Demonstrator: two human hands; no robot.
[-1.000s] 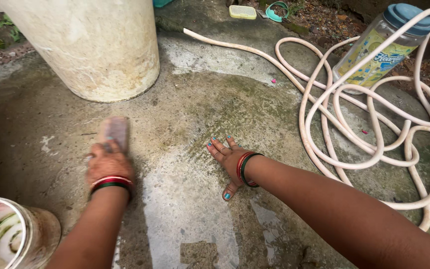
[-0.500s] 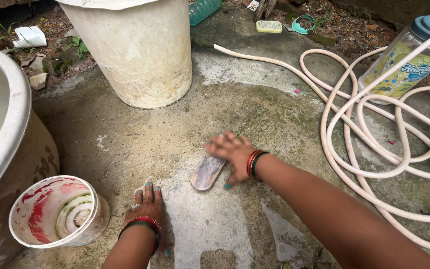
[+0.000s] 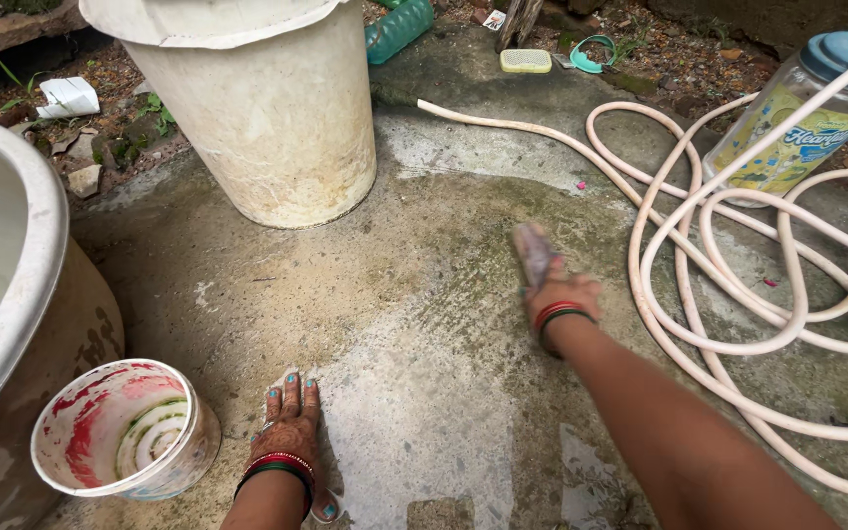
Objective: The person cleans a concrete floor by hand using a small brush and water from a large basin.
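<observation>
Single head view, looking steeply down, close over wet concrete floor (image 3: pixel 247 285).

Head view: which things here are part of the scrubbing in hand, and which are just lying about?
In use:
right hand gripping the scrub brush
wet concrete floor
left hand flat on the floor

Lying about:
coiled hose
plastic jar
small paint-stained bucket
large white bucket
soap dish

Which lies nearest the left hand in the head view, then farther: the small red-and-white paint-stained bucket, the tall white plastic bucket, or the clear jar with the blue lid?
From the left hand, flat on the concrete:
1. Small red-and-white paint-stained bucket, just to its left.
2. Tall white plastic bucket, up ahead.
3. Clear jar with the blue lid, far right, behind the hose.
</observation>
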